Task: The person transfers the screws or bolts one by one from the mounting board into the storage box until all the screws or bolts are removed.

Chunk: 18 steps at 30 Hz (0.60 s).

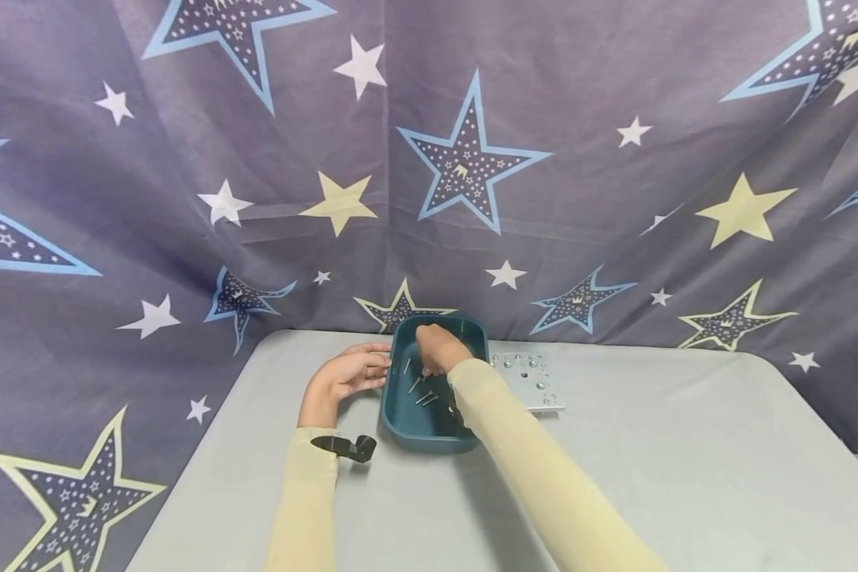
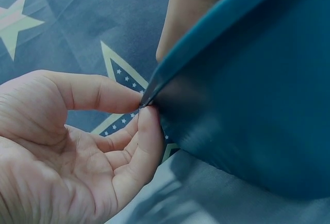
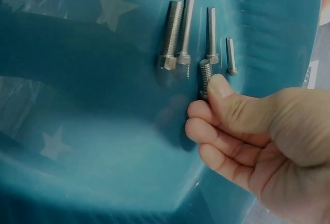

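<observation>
Teal tray (image 1: 400,413) on table (image 1: 686,477), steadied at rim by left hand (image 1: 346,375) pinching; short bolt (image 3: 204,77) inside, pinched by right hand (image 3: 258,141); best lifted straight, clear of loose bolts (image 3: 198,33) alongside.

1. The left hand (image 1: 346,375) lies out to the left, palm turned inward, thumb and fingers (image 2: 147,131) curled in a pinch at the tips.
2. The right hand (image 1: 436,348) reaches forward, its forearm sleeved and stretched across.
3. Its thumb (image 3: 227,97) and curled fingers pinch together.
</observation>
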{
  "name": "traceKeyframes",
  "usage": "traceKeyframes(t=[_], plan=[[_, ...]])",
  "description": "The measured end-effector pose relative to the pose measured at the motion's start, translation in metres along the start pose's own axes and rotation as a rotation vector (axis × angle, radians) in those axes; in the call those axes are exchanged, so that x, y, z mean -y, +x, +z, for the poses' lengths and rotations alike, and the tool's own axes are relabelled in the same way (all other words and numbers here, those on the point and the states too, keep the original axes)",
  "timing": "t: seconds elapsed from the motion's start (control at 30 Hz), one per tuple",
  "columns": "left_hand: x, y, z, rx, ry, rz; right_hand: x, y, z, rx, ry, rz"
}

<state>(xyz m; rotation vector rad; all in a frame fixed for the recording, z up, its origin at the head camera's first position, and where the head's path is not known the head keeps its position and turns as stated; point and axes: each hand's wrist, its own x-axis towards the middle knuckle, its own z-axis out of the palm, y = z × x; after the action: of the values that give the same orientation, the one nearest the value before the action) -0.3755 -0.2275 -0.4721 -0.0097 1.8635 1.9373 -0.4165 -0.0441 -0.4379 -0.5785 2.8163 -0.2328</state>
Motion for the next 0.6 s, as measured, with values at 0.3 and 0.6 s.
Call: traceKeyframes(t=[0.3, 0.6], plan=[[0.002, 0.000, -0.002, 0.004, 0.014, 0.009, 0.004, -0.005, 0.001, -0.011, -0.013, -0.010], [0.001, 0.001, 0.000, 0.006, 0.003, 0.018, -0.004, -0.017, -0.012, 0.006, -0.001, -0.042]])
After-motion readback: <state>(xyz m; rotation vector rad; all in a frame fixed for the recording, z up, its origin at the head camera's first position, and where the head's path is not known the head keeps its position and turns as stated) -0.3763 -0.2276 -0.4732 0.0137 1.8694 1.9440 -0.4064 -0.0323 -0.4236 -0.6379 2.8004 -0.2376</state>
